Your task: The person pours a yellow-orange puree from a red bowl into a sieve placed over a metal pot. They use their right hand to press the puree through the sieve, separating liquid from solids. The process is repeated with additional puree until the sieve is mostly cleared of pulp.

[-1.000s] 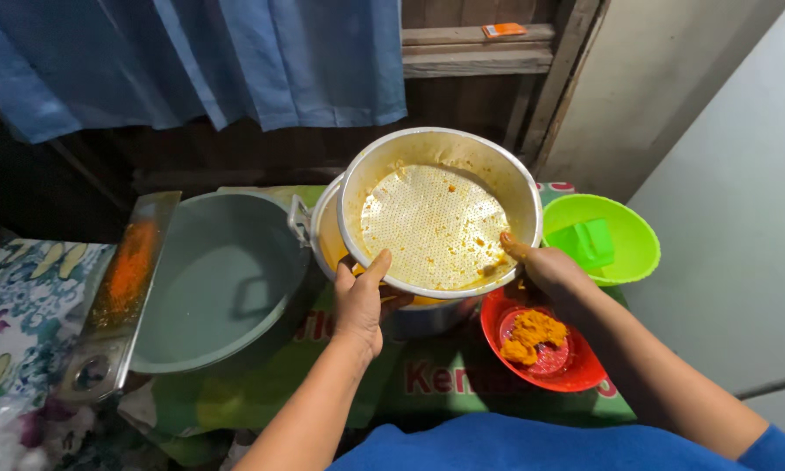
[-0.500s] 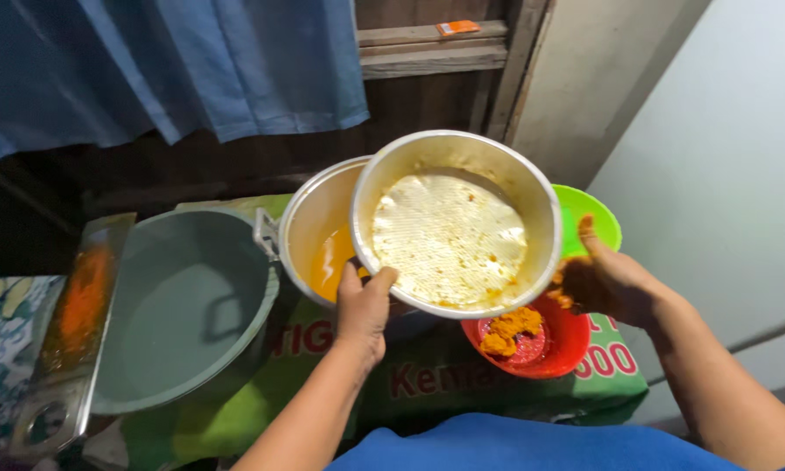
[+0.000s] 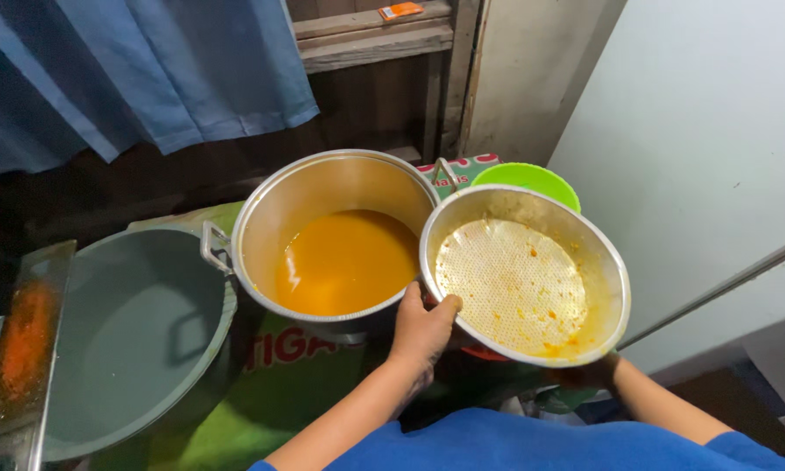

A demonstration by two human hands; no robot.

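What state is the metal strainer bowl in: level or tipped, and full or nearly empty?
Tipped and nearly empty. The strainer bowl leans toward the camera, its perforated bottom showing with only orange specks and residue left.

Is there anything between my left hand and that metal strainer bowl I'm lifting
Nothing visible. The left hand already grips the strainer bowl at its near-left rim, thumb over the edge. The right hand is hidden beneath the bowl, so its contact cannot be seen.

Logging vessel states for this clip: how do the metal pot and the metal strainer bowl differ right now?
The pot holds orange liquid; the strainer bowl is nearly empty, with only orange specks. The pot has a solid wall and side handle; the strainer bowl has a perforated bottom. The pot rests level; the strainer bowl is tilted, with the left hand at its rim. Both are round, silver metal.
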